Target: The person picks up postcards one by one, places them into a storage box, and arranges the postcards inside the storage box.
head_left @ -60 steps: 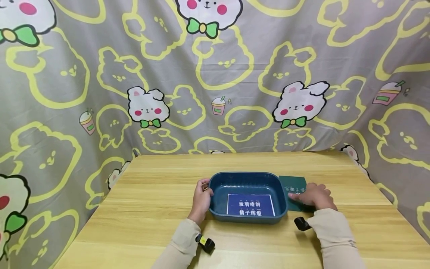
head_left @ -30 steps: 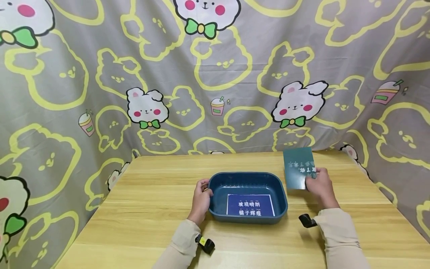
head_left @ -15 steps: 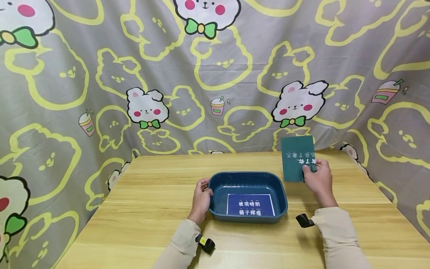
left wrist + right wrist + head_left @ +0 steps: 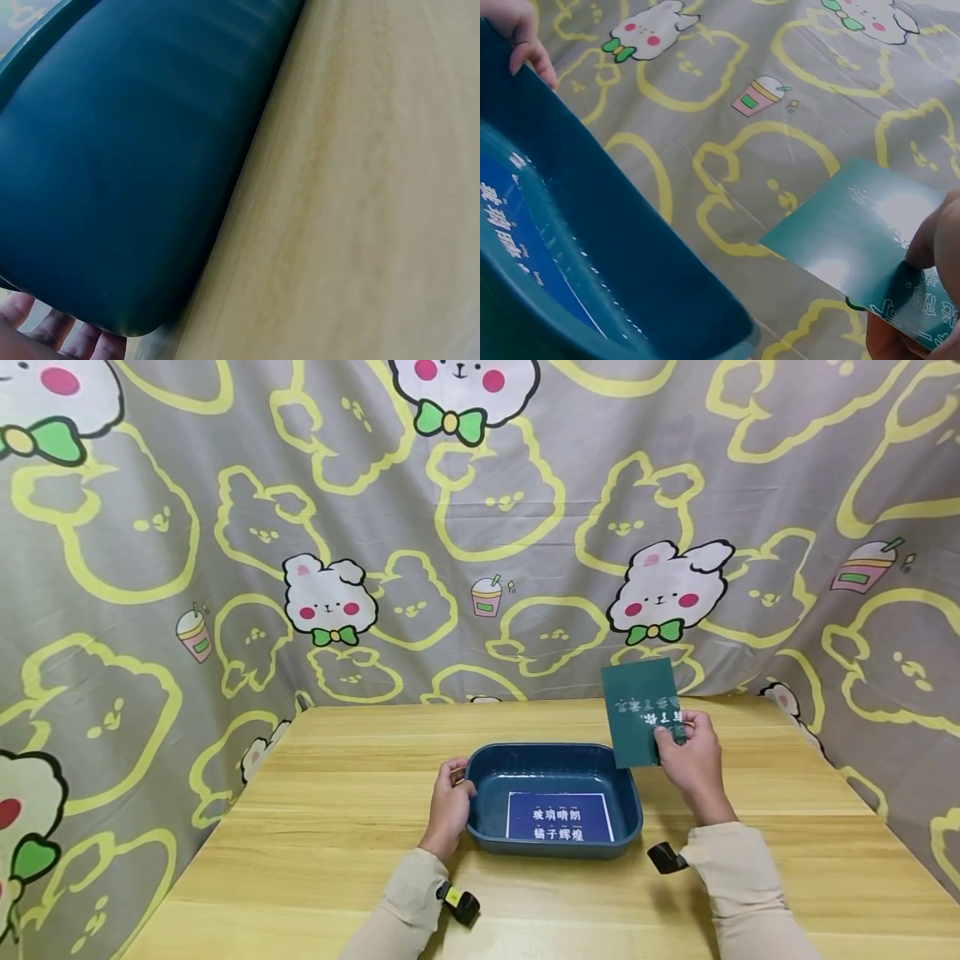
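A dark blue-green plastic basin (image 4: 491, 768) stands on the table, and a blue card (image 4: 561, 817) with white Chinese lettering and a white border lies in it. My left hand (image 4: 447, 806) grips the basin's left end, thumb at the rim; in the left wrist view its fingers (image 4: 79, 341) show below the basin's wall. My right hand (image 4: 693, 764) pinches a green card (image 4: 639, 714) by its lower right corner, thumb on the face towards me. Raised above the table, the card overlaps the basin's far right corner in the head view. White lettering on it appears upside down.
The wooden table (image 4: 337, 827) reaches back to a grey patterned curtain (image 4: 420, 518), which also hangs at both sides. Black wrist mounts (image 4: 459, 906) sit on both sleeves.
My right hand has picked the green card up off the table beside the basin, lifted it, then moved it left to the basin's far right corner. The left hand and basin stay put.
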The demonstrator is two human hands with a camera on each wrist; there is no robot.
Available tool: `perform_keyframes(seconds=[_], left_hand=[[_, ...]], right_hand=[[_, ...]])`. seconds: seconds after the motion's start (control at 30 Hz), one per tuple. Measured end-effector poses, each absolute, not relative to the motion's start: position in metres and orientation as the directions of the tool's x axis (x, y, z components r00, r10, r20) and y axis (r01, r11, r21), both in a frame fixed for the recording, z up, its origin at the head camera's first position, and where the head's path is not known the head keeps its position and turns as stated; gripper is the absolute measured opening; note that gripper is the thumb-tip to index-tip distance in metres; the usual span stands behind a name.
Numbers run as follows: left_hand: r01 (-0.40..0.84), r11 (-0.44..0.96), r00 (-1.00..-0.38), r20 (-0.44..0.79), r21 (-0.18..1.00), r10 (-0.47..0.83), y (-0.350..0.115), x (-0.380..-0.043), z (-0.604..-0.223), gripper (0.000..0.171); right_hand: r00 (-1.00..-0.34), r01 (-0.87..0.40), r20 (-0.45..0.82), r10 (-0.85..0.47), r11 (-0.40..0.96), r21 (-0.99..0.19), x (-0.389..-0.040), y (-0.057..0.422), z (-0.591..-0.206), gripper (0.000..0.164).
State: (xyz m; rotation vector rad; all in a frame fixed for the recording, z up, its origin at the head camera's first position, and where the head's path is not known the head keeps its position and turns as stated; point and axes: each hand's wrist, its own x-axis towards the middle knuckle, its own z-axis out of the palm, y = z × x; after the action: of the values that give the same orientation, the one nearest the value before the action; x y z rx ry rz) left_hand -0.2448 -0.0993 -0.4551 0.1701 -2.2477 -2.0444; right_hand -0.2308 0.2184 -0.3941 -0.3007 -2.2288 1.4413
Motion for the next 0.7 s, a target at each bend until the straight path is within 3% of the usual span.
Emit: perform_keyframes(seconds=[0.3, 0.5, 0.7], left_hand=[[-0.003, 0.091, -0.988, 0.011, 0.996, -0.152, -0.099, -0.244, -0.455, 0.043], [0.003, 0.092, -0.989, 0.017, 0.996, -0.149, -0.099, -0.244, -0.455, 0.044], [0.009, 0.094, -0.988, 0.023, 0.996, -0.15, -0.098, -0.244, -0.455, 0.045]], right_hand=[[-0.902, -0.167, 0.336, 0.272, 0.496, -0.852, -0.233, 0.207, -0.403, 0.026], [-0.918, -0.254, 0.382, 0.104, 0.585, -0.77, -0.235, 0.201, -0.411, 0.025], [-0.931, -0.301, 0.362, -0.048, 0.659, -0.689, -0.235, 0.193, -0.413, 0.025]])
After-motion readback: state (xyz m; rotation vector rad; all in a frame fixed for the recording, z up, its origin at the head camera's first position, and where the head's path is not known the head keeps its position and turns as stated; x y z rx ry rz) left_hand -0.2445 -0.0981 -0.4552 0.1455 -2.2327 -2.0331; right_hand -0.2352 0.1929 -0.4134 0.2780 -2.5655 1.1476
